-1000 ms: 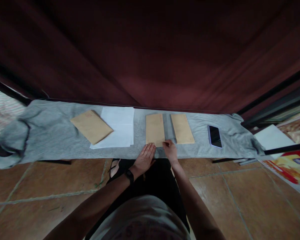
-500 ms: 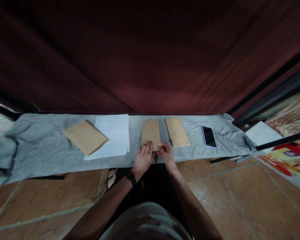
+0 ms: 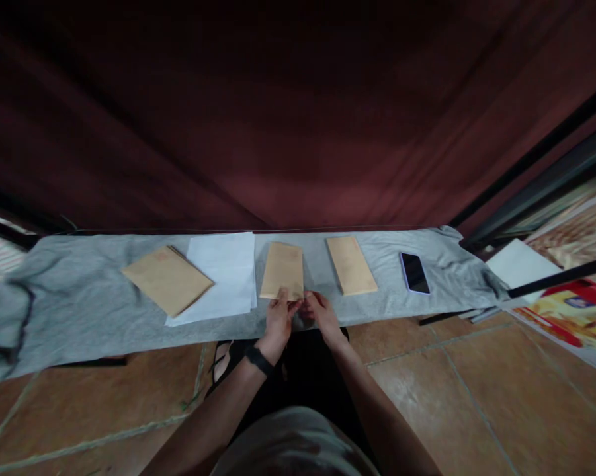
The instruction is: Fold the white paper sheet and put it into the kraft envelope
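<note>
A brown paper envelope point(image 3: 284, 266) lies in front of me, its near edge lifted a little toward my body. My left hand point(image 3: 279, 318), with a dark band on the wrist, pinches that near edge, thumb on top. At the near right corner of the same envelope, my right hand point(image 3: 321, 315) has its fingers closed together; the fingertips are partly blurred. Another brown envelope point(image 3: 352, 266) rests to the right. On the left, a stack of brown envelopes point(image 3: 171, 281) overlaps several white paper sheets point(image 3: 233, 274).
A grey cloth point(image 3: 89, 291) covers the long narrow surface. A phone point(image 3: 415, 272) lies toward its right end. Behind hangs a dark red curtain point(image 3: 288, 132). At the right, a red and yellow box point(image 3: 575, 317) stands by dark metal bars. Below is a tiled floor point(image 3: 426, 383).
The middle envelope has shifted left and tilted the other way. My left hand has moved from lying on it to gripping its near edge; my right hand has moved slightly left.
</note>
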